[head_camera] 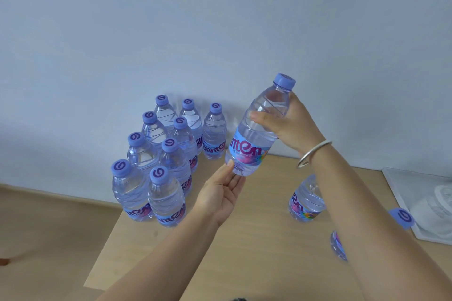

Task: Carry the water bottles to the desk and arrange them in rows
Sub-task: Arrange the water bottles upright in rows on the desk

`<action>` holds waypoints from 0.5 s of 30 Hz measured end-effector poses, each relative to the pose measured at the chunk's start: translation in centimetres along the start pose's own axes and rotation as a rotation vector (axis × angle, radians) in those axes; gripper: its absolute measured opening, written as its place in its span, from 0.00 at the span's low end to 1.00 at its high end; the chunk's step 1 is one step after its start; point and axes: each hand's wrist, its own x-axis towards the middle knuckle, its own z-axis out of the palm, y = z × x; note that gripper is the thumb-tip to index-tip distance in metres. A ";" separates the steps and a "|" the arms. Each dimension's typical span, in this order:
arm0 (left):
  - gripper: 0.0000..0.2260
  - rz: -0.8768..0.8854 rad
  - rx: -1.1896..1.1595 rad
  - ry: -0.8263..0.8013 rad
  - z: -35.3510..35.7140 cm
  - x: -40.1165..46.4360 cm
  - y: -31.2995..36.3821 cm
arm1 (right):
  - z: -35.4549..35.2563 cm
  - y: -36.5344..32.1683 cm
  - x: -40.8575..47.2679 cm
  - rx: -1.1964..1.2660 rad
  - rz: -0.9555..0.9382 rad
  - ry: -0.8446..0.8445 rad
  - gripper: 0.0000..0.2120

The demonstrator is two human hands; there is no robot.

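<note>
Several clear water bottles with purple caps and blue labels stand in rows at the back left of the wooden desk, against the wall. My right hand grips the upper part of another bottle, tilted and lifted above the desk to the right of the rows. My left hand is open, palm up, its fingertips touching that bottle's base. Two more bottles sit at the right, partly hidden behind my right forearm: one upright, the other showing only a sliver, with a purple cap showing beyond the arm.
A white tray-like object lies at the desk's right edge. The pale wall runs directly behind the bottles. The desk's left edge drops off to a wooden floor.
</note>
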 end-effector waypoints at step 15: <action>0.12 -0.132 0.081 0.005 -2.1 0.2 3.2 | 0.3 -1.5 0.5 0.015 -0.116 -0.495 0.22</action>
